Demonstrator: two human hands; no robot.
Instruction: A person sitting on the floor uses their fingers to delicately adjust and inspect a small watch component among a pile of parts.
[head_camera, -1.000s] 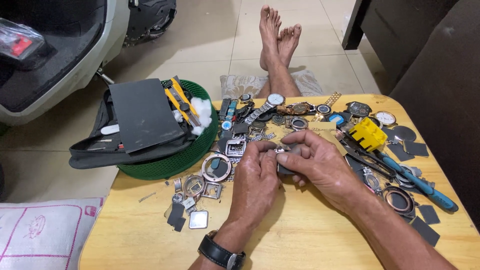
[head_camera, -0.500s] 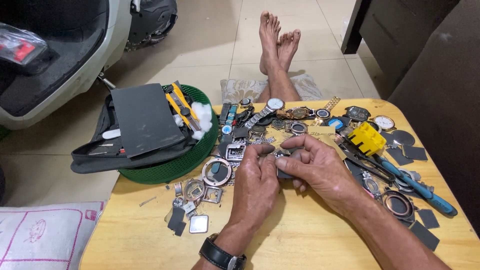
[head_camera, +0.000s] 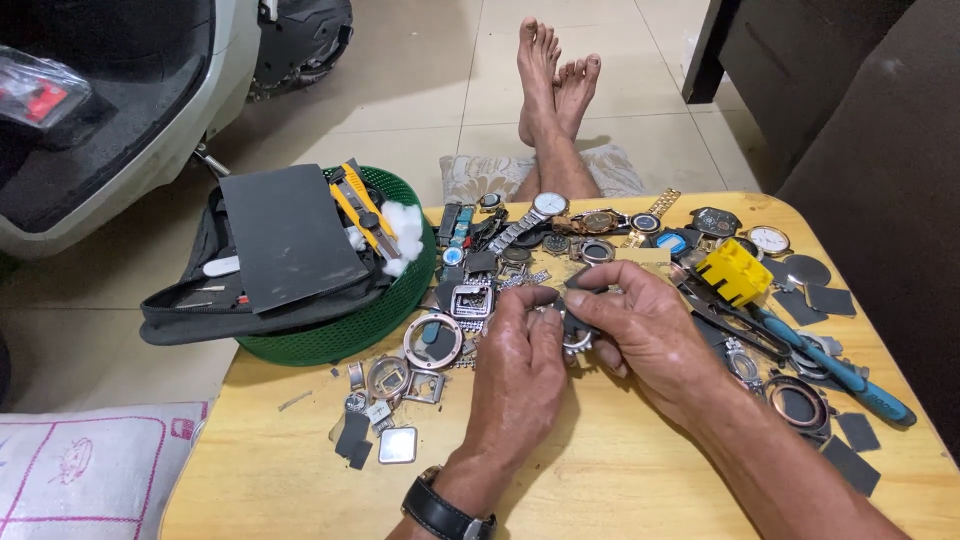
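Far left: green basket (head_camera: 330, 338) hangs over the tabletop (head_camera: 620, 480) edge, carrying a dark pouch (head_camera: 200, 310), a black flat pad (head_camera: 285, 235), a yellow utility knife (head_camera: 358, 205) and white cotton (head_camera: 405, 235).

Just right of the basket, on the tabletop: loose watch bezels and cases, incl. a round ring case (head_camera: 432, 340), a square silver case (head_camera: 397, 445), small dark pads (head_camera: 352, 437).

Centre: left hand (head_camera: 520, 375), black watch (head_camera: 440, 512) on its wrist, fingers curled, thumb and forefinger pinched on a small metal watch part (head_camera: 575, 335). Part sits between the two hands, at the left hand's fingertips, just above the tabletop. Exact shape unclear, mostly covered.

Right hand (head_camera: 650, 335) touches the left, fingers closed on the same part from the right side; a dark piece at its fingertips, can't tell what it is.

Behind the hands: a row of wristwatches (head_camera: 545, 210) and dials along the far edge.

Right of the hands: yellow plastic block (head_camera: 735, 272), blue-handled pliers (head_camera: 840, 370) lying diagonal, a copper-toned round case (head_camera: 797, 400), grey pads (head_camera: 850, 465) near the right edge.

Beyond the tabletop: bare feet (head_camera: 555, 85) on tiled floor (head_camera: 420, 90).
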